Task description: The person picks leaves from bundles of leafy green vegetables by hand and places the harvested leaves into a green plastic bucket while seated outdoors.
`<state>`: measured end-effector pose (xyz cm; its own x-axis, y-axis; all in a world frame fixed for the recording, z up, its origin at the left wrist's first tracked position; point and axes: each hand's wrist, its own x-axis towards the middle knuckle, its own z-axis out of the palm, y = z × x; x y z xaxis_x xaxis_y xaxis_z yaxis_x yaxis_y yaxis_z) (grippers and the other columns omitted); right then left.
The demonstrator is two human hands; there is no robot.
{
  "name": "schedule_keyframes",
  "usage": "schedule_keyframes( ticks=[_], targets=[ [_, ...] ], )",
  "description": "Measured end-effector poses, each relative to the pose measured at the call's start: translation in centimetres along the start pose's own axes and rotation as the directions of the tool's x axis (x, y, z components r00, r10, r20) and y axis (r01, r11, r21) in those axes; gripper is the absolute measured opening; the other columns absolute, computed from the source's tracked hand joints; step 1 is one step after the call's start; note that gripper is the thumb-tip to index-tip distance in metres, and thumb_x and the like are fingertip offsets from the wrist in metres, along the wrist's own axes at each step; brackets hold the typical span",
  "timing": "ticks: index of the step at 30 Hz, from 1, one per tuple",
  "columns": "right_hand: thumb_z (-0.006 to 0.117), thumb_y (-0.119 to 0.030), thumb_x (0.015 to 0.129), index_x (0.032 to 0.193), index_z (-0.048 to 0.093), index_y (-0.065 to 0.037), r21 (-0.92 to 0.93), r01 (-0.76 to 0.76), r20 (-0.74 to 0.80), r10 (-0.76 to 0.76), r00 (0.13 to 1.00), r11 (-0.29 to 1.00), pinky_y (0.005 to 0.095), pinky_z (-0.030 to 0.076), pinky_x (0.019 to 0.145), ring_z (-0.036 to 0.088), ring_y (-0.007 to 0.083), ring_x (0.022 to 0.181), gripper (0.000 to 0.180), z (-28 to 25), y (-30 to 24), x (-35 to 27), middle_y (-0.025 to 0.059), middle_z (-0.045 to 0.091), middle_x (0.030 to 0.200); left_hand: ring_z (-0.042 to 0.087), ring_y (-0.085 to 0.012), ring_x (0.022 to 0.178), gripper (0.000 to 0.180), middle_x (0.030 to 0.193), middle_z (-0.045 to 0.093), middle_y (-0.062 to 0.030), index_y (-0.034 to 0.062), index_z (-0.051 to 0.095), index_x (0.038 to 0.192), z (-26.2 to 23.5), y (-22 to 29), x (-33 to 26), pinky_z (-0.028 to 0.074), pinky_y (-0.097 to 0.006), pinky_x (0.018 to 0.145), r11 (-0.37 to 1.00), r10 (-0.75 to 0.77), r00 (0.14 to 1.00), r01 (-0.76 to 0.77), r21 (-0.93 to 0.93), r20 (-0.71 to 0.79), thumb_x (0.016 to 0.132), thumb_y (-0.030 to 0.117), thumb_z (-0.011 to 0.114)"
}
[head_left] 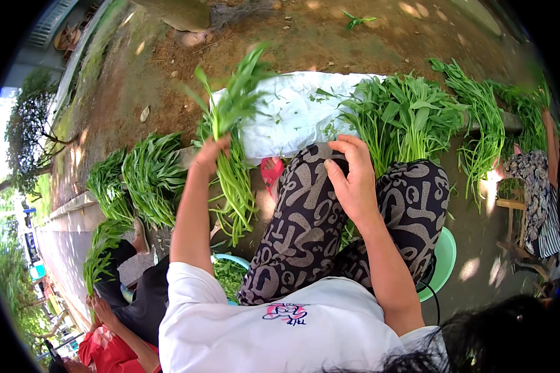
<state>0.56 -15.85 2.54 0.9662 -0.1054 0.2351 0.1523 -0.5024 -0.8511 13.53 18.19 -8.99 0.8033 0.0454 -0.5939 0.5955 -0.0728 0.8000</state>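
Note:
My left hand [208,154] is raised and shut on a bunch of long green leafy stalks [230,118]; the leaves stick up and the stems hang down past my wrist. My right hand [353,180] lies on my knee in black-and-grey patterned trousers [305,230], fingers curled over the cloth and holding nothing. A large heap of the same greens [404,118] is on the ground just beyond my knees.
A white sack [292,115] is spread on the dirt ahead. More bundles of greens [146,180] lie at left, and long stalks [485,130] at right. A green plastic stool [445,258] is under me. One person sits at lower left [115,348], another at right [538,193].

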Motion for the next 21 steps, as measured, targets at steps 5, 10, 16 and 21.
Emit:
schedule_keyframes(
  ticks=[5, 10, 16, 21],
  targets=[
    [0.063, -0.01, 0.083, 0.111, 0.057, -0.005, -0.028, 0.0, 0.032, 0.001, 0.999, 1.0, 0.0382, 0.038, 0.09, 0.052, 0.0306, 0.107, 0.029, 0.2, -0.5, 0.2, 0.0121, 0.053, 0.121, 0.051, -0.0147, 0.052, 0.022, 0.066, 0.054, -0.0028, 0.0051, 0.059, 0.09, 0.2, -12.0, 2.0, 0.042, -0.032, 0.046, 0.981, -0.018, 0.99, 0.044, 0.188, -0.14, 0.08, 0.02, 0.07],
    [0.063, -0.01, 0.083, 0.109, 0.058, -0.005, -0.054, -0.002, 0.025, 0.003, 1.0, 0.999, 0.0384, 0.038, 0.09, 0.052, 0.0303, 0.106, 0.026, 0.7, -0.5, 0.5, 0.0116, 0.055, 0.118, 0.05, -0.015, 0.049, 0.03, 0.065, 0.054, -0.0033, 0.0043, 0.058, 0.083, 0.4, -5.8, -0.1, 0.042, -0.03, 0.044, 0.988, 0.0, 0.996, 0.013, 0.153, -0.086, 0.079, 0.029, 0.074],
    [0.062, -0.01, 0.084, 0.108, 0.059, -0.005, -0.08, 0.014, 0.028, -0.011, 1.0, 0.997, 0.0386, 0.038, 0.089, 0.053, 0.0298, 0.106, 0.025, 0.9, -1.0, 0.5, 0.0107, 0.056, 0.116, 0.058, -0.0162, 0.058, 0.051, 0.069, 0.059, -0.0068, -0.0022, 0.058, 0.093, -2.9, 4.0, -5.1, 0.047, -0.031, 0.051, 0.849, 0.246, 0.94, -0.092, 0.521, -0.236, 0.077, 0.044, 0.075],
    [0.063, -0.009, 0.083, 0.107, 0.059, -0.006, -0.101, 0.03, 0.019, -0.029, 0.999, 0.994, 0.0387, 0.037, 0.09, 0.053, 0.0293, 0.106, 0.024, 0.8, -1.5, 0.6, 0.0102, 0.057, 0.114, 0.066, -0.0337, 0.077, 0.059, 0.088, 0.066, -0.0175, 0.0013, 0.049, 0.107, -1.6, 2.5, -5.5, 0.053, -0.042, 0.066, 0.406, 0.617, 0.642, 0.236, 0.883, -0.455, 0.072, 0.039, 0.077]
  ],
)
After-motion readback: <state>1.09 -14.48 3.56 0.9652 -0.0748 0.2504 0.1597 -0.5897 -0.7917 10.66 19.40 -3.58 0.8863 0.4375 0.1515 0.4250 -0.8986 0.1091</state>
